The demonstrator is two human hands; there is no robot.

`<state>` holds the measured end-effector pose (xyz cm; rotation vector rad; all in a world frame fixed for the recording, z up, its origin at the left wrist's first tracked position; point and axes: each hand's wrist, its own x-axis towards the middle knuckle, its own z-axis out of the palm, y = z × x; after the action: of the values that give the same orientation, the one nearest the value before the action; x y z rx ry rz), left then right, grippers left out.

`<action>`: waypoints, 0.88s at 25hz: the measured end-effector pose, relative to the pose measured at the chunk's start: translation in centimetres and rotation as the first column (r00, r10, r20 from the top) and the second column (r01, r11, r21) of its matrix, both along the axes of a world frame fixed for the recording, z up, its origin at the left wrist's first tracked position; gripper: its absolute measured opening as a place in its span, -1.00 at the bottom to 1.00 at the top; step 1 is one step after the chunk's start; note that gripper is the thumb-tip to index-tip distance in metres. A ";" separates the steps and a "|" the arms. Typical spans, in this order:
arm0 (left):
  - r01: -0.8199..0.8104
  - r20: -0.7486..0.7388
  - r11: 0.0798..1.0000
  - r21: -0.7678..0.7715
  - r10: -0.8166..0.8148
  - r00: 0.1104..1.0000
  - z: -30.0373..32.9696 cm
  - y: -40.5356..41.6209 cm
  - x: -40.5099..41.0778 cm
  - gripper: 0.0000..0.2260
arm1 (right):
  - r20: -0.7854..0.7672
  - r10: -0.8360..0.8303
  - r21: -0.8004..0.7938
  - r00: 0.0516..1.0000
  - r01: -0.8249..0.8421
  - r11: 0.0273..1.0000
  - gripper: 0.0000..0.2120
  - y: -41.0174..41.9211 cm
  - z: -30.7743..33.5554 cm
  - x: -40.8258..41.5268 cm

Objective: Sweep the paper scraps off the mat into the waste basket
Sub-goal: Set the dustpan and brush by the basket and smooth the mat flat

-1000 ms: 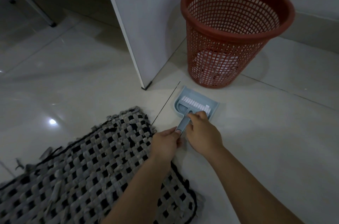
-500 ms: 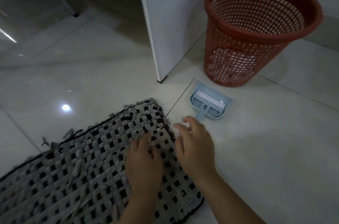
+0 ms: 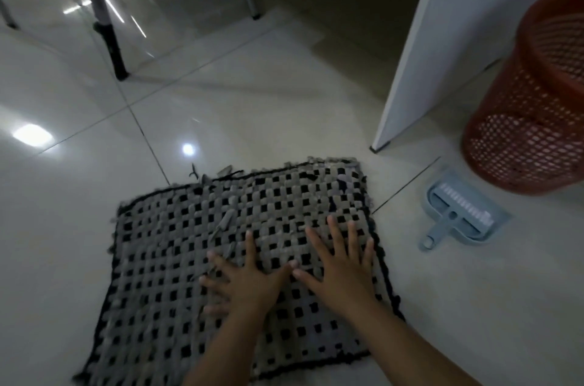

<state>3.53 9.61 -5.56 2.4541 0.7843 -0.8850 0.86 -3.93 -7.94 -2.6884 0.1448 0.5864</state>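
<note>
Both hands lie flat and spread on the mat (image 3: 196,259), holding nothing: the left hand (image 3: 249,281) near its middle, the right hand (image 3: 341,268) toward its right edge. A few grey strips (image 3: 225,223) on the weave may be scraps, though I cannot tell them from loose threads. Pressing or rubbing could push them into the gaps, or flick them onto the glossy floor (image 3: 252,113). At right the brush (image 3: 459,217) rests in the dustpan (image 3: 442,196), untouched, just near of the basket (image 3: 531,120). A white panel (image 3: 442,47) stands far right of the mat, beside the basket; a dark leg (image 3: 110,38) stands far left.
</note>
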 end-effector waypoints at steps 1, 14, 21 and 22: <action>0.036 0.031 0.999 -0.012 -0.036 0.999 -0.1 0.4 1.0 -0.09 | -0.021 -0.021 -0.006 1.000 0.021 1.000 -0.24 0.2 0.2 0.9; 0.669 -0.144 0.731 -0.136 -0.683 0.716 7.2 8.1 15.7 -0.26 | -0.430 -0.176 0.017 0.886 0.202 0.979 0.02 4.3 3.6 8.0; 0.752 -0.298 0.659 -0.002 -0.718 0.629 0.8 9.7 19.1 -0.01 | -0.281 -0.414 -0.045 0.866 0.419 0.907 0.08 10.0 1.2 12.8; 0.778 -0.266 0.628 -0.019 -0.753 0.601 0.9 10.1 20.3 0.00 | -0.277 -0.453 -0.048 0.848 0.458 0.888 0.07 10.6 1.1 13.5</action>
<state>23.82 19.67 -4.70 2.8138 -0.2705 -1.5031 14.31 6.69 -6.86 -2.4041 0.8270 0.7990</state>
